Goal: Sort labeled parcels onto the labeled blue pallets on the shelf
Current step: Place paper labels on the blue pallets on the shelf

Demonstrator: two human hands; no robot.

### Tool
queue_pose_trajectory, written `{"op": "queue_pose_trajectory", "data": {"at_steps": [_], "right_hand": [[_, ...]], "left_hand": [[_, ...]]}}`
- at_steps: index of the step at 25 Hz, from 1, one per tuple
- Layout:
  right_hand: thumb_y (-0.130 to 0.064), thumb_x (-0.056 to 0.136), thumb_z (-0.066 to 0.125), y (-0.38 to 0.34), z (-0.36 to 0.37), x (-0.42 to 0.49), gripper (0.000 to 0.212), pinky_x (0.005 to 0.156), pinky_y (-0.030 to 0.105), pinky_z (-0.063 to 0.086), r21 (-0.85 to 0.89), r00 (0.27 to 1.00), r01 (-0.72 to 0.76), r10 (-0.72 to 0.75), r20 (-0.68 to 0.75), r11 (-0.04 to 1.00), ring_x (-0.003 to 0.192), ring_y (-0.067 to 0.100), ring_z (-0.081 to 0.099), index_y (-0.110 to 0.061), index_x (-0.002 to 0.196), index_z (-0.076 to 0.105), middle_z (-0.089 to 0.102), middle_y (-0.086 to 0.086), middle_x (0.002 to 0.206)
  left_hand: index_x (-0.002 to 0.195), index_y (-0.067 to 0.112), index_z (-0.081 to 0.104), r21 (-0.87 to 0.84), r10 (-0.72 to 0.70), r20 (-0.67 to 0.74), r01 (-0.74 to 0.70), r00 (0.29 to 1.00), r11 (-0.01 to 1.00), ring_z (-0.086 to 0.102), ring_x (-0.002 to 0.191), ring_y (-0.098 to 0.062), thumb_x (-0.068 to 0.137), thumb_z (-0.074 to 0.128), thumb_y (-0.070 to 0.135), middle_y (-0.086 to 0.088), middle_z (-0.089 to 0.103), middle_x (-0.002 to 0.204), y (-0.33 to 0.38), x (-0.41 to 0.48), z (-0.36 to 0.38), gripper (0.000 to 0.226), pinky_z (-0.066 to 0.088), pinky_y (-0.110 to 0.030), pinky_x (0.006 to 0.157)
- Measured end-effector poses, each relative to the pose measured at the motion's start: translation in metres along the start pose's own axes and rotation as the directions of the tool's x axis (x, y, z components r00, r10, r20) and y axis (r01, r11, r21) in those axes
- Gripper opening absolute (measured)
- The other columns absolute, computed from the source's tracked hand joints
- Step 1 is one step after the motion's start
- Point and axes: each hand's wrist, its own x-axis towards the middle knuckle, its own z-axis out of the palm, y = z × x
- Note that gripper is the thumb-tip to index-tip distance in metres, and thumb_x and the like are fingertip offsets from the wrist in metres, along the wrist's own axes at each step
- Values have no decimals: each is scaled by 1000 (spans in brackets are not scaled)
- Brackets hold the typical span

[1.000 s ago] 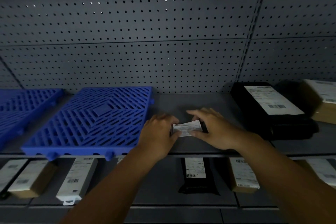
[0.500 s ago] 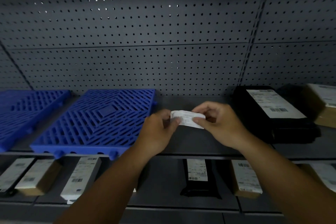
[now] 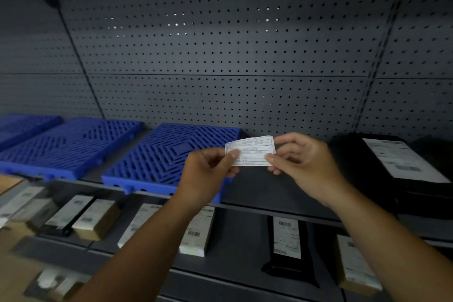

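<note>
Centre of frame: left hand (image 3: 208,171) and right hand (image 3: 304,167) each pinch an end of a white label slip (image 3: 251,152), held above the shelf (image 3: 269,193) beside the nearest blue pallet (image 3: 157,159).

Print on the slip (image 3: 252,152) is too small to read. The leftmost pallet (image 3: 22,127) is cut by the left edge; lower-left parcels (image 3: 31,213) are blurred.

Left grip (image 3: 208,174): centre of frame, thumb and forefinger pinch the paper slip's (image 3: 252,152) left edge.
Right grip (image 3: 304,164): right of centre, pinches its right edge.
Forearms (image 3: 147,240): rise from the lower edge.
</note>
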Motion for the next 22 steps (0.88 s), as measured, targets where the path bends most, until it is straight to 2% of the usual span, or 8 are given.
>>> {"op": "queue_pose_trajectory", "data": {"at_steps": [6, 10, 15, 19, 22], "right_hand": [[-4, 82, 81, -6, 30, 6, 28, 61, 25, 57, 92, 998, 10, -16, 63, 996, 68, 24, 73, -8, 107, 69, 77, 10, 82], [-1, 83, 79, -6, 53, 4, 31, 64, 24, 57, 152, 995, 3, -18, 97, 988, 72, 26, 74, -7, 111, 68, 77, 12, 85], [-1, 83, 78, -12, 88, 11, 32, 67, 25, 58, 147, 994, -12, -5, 111, 989, 74, 29, 74, -8, 113, 68, 77, 13, 88], [-3, 83, 79, -15, 131, 20, 32, 67, 26, 58, 140, 996, -21, 8, 90, 990, 72, 26, 73, -11, 112, 70, 77, 14, 88], [-6, 83, 80, -14, 172, 30, 31, 68, 24, 58, 93, 999, -23, 19, 38, 995, 72, 25, 74, -14, 111, 70, 77, 12, 87]], "left_hand": [[89, 15, 80, 41, 32, -41, -31, 999, 999, 76, 76, -19, 96, 69, 23, -9, 79, 82, 11, -18, -35, 15, 60, -24, 74], [92, 6, 79, -16, -36, -56, 35, 998, 999, 75, 72, -16, 95, 70, 20, -10, 78, 79, 10, -27, -59, 17, 59, -22, 72], [82, 12, 79, -41, -45, -34, 43, 998, 998, 75, 74, -18, 94, 72, 23, -8, 78, 77, 2, -24, -101, 18, 59, -24, 75], [90, 9, 80, -66, -30, -4, 30, 1000, 997, 76, 78, -21, 94, 72, 30, -10, 79, 83, -12, -13, -146, 23, 59, -25, 78], [83, 15, 80, -53, -13, 50, 15, 999, 998, 77, 80, -24, 94, 68, 36, -9, 79, 86, -25, 2, -189, 26, 61, -28, 80]]}}
